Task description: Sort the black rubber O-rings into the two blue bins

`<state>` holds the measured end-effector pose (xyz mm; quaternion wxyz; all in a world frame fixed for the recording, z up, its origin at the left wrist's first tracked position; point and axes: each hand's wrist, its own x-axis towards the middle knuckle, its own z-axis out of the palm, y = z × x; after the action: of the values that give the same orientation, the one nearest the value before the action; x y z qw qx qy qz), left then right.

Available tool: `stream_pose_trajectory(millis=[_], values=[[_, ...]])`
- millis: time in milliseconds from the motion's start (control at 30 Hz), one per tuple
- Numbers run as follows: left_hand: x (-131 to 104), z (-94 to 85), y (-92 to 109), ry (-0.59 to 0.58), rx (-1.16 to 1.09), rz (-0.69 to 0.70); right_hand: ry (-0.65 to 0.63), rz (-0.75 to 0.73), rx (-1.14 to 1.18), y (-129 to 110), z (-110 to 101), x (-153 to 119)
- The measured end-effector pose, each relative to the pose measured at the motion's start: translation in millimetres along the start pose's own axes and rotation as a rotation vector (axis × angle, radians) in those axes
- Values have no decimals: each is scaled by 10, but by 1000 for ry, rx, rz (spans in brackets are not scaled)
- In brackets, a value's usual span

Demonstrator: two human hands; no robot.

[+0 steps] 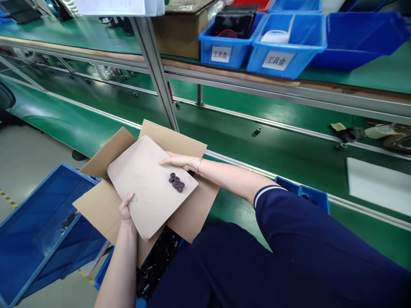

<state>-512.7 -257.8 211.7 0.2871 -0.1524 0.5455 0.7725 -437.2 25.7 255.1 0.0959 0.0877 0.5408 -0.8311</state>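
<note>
A flat beige cardboard sheet [144, 179] lies tilted over an open cardboard box [99, 209], whose flaps stand spread out. My left hand [126, 208] grips the sheet's near left edge, thumb on top and fingers underneath. At the far right edge my right hand [178, 161] holds the same sheet, its fingers partly hidden below. A small cluster of dark, round-lobed parts [177, 182] rests on the sheet near its right corner. The inside of the box is hidden under the sheet.
Large blue bins [48, 231] stand at the left. Below the box sits a container of many small black parts [157, 256]. A metal post [157, 72] rises behind it. Labelled blue bins [276, 60] line the upper shelf; a white panel [379, 184] lies at right.
</note>
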Motion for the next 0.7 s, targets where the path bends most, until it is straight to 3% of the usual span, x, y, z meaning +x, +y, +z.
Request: stream_pose_trajectory(millis=[200,433,700], values=[[73,-5,-77,35,15,41,30,-19,-93,83,-67,-35],[19,-100,-70,15,70,55,187,-84,-343,32,-93,-74],[-123,-189,63,19,177,102,109,-198,-410,-139,-82,-203]])
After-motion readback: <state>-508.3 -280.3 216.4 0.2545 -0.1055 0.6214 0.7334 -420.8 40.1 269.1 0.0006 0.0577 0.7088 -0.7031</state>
